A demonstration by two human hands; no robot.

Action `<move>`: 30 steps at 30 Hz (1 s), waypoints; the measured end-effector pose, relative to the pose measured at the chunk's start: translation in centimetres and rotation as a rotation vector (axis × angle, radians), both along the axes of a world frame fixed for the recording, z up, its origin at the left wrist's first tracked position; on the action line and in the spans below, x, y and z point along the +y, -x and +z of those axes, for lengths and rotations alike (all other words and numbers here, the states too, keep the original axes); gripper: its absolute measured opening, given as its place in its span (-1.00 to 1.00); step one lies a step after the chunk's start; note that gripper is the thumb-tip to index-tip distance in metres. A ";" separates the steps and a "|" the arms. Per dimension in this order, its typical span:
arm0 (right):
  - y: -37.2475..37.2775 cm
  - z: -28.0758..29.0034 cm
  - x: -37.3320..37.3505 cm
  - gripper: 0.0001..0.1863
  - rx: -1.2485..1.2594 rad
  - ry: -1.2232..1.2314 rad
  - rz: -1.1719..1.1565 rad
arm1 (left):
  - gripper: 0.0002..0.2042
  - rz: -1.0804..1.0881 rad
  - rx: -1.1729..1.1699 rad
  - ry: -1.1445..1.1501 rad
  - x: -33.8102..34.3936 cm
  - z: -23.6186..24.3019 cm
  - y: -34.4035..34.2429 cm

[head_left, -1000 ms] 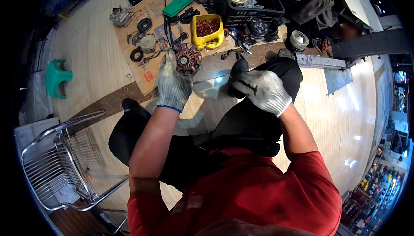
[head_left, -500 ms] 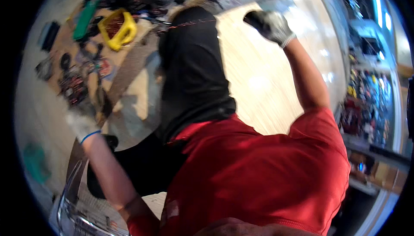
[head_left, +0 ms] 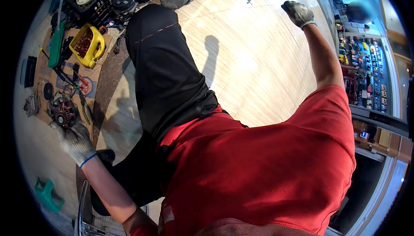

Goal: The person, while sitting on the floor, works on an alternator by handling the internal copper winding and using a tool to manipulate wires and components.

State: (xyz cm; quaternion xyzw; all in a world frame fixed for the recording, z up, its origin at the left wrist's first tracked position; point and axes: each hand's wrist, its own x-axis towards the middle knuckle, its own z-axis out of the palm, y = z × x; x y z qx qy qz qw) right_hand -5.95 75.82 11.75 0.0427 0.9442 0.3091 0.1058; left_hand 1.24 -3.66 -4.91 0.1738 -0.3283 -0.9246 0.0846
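Note:
My left hand [head_left: 75, 142], in a pale, soiled glove, is closed against the near rim of a round motor part with copper windings [head_left: 64, 114]. Its fingertips are partly hidden, and the part rests on a cardboard sheet [head_left: 42, 75]. Far out to the right, my gloved right hand [head_left: 298, 14] is raised in a fist. A thin copper wire [head_left: 158, 32] runs from it across my black-trousered knee towards the parts on the left; its left end is lost from sight. Long-handled cutters [head_left: 85, 106] lie just right of the motor part.
A cut-open yellow jug [head_left: 99, 55] holds copper scraps, beside a green-handled tool [head_left: 56, 48]. Behind stands a black crate [head_left: 101, 5] with parts. A green plastic piece [head_left: 48, 195] and metal chair tubing [head_left: 81, 206] are at lower left. Stocked shelves [head_left: 366, 72] line the right.
My right hand has moved outward to the right and closed further into a fist, the wire now stretching to it. My left hand stays at the motor part; the view has shifted.

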 end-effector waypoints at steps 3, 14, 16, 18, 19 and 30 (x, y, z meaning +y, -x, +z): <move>1.2 -2.1 -0.9 -0.47 -0.220 0.024 0.020 | -0.42 -0.028 0.024 0.090 1.6 0.6 -0.3; -0.3 -1.8 -45.0 -0.35 0.300 1.255 0.767 | -0.48 0.214 -0.052 0.222 5.6 6.2 0.1; -0.6 -3.5 -52.0 -0.35 0.289 1.289 0.923 | -0.41 0.210 -0.104 0.269 6.1 6.1 -0.2; -0.2 -4.8 -56.9 -0.36 -0.031 1.235 0.698 | -0.43 0.236 -0.262 0.374 6.2 7.3 -0.3; 0.1 -4.1 -58.0 -0.44 -0.185 1.213 0.684 | -0.46 0.250 -0.328 0.418 6.2 7.9 -0.5; 4.0 -4.4 -58.6 -0.65 -0.293 1.145 0.589 | -0.71 0.095 0.081 0.969 3.5 4.1 -1.5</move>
